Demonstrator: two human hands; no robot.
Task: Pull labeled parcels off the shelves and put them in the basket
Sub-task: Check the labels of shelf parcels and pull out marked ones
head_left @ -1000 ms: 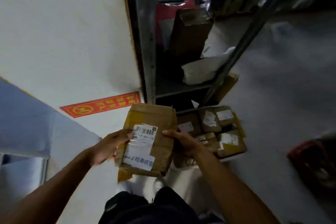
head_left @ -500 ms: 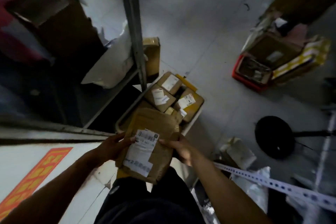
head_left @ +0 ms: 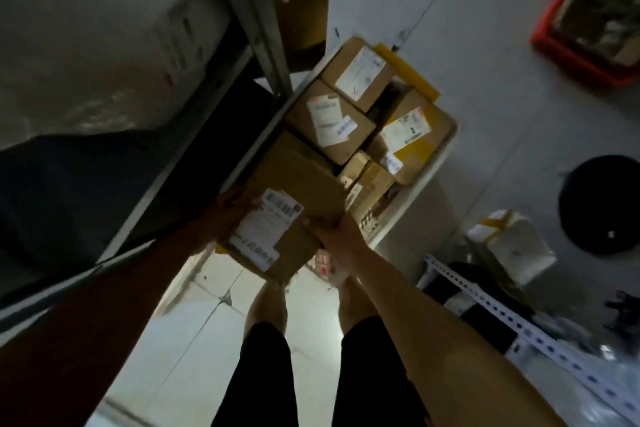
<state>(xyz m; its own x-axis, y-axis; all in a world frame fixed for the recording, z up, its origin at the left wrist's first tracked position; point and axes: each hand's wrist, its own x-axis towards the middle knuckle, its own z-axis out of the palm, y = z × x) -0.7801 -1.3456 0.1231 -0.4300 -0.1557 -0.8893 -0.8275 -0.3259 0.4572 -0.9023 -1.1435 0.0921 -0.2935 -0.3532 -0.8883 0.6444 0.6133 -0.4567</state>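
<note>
One labeled parcel [head_left: 284, 215], grasped by both hands' fingers [head_left: 313, 224], above three labeled parcels in basket [head_left: 434, 163].

Two bare hands, the left hand [head_left: 231, 215] and the right hand [head_left: 337, 234], hold one brown labeled parcel [head_left: 289, 208] bearing one large white label, above one white basket [head_left: 420, 199] on the floor. Four labeled cardboard parcels show plainly inside: a top box [head_left: 358, 73], a middle box [head_left: 330, 120], a box with yellow tape [head_left: 412, 139] and a small box [head_left: 369, 184]; any beneath them cannot be counted. One red crate [head_left: 585, 35] stands at upper right, one round black object [head_left: 602, 204] at right, one white package with yellow tape [head_left: 512, 246] near it, and one perforated metal strip [head_left: 540, 340] lies across the lower right
</note>
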